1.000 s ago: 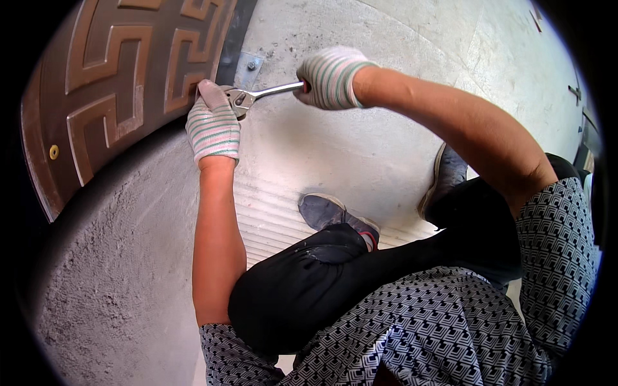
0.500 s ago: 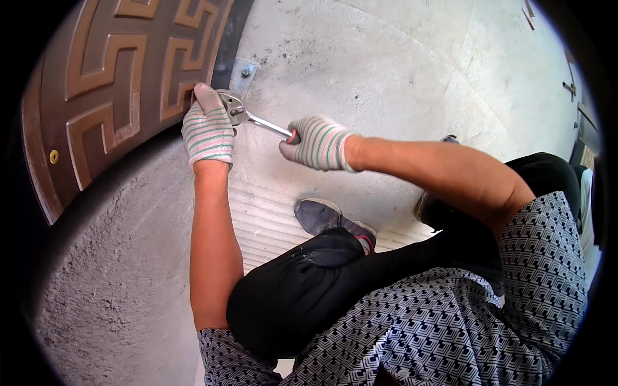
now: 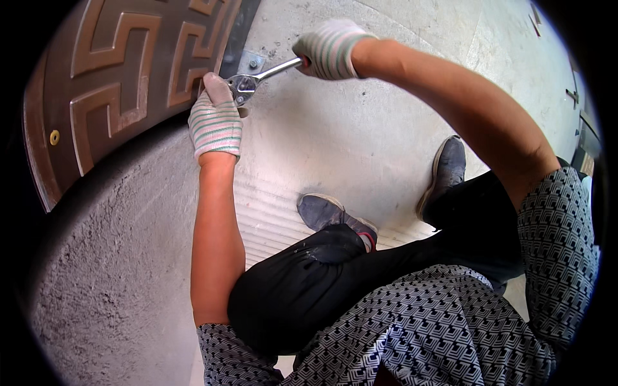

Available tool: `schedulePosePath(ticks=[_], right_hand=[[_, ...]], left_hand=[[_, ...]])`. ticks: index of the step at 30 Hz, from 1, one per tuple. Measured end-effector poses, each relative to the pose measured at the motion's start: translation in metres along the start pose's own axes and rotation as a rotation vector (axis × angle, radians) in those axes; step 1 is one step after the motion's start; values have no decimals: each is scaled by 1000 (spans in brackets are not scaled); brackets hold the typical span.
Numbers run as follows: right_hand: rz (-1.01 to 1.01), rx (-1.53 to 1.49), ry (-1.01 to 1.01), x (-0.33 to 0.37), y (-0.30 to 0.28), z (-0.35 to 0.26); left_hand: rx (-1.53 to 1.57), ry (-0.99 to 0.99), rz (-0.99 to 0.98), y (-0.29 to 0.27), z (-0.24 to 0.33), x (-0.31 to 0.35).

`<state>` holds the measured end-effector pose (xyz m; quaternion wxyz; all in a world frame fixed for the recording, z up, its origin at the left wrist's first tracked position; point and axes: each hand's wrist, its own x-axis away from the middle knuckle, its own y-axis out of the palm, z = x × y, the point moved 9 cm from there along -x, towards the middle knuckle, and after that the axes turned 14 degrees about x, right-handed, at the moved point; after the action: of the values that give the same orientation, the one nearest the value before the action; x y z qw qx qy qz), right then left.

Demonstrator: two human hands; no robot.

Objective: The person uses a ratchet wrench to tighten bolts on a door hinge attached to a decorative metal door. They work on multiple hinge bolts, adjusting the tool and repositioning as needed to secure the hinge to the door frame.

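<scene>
A ratchet wrench (image 3: 273,69) with a round silver head and a chrome shaft spans the space between my hands. My right hand (image 3: 331,51), in a striped knit glove, is closed round its dark and red handle. My left hand (image 3: 215,122), gloved the same way, is closed about the near side of the ratchet head, thumb pointing up along it. What sits under the head is hidden. Just beyond it, a metal bracket plate (image 3: 247,63) with a bolt (image 3: 253,64) in it lies against the wall at the door frame's edge.
A brown door panel (image 3: 122,77) with raised geometric trim and a brass-coloured ring fills the upper left. Rough grey concrete (image 3: 116,244) runs below it. My shoes (image 3: 322,212) stand on the ribbed pale floor (image 3: 264,219). A plain grey wall surface (image 3: 386,109) lies to the right.
My right hand has swung the wrench handle upward and slightly right, turning the shaft from sloping down to sloping up. My left hand stays at the ratchet head, shifted slightly in view.
</scene>
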<state>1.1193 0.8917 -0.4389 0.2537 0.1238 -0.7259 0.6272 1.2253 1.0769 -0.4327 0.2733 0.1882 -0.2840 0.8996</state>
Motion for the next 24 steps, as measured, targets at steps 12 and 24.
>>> schedulePosePath(ticks=[12, 24], right_hand=[[-323, -1738, 325, 62, 94, -208], [82, -1439, 225, 6, 58, -139]], left_hand=[[189, -18, -46, 7, 3, 2], [249, -13, -107, 2, -23, -14]])
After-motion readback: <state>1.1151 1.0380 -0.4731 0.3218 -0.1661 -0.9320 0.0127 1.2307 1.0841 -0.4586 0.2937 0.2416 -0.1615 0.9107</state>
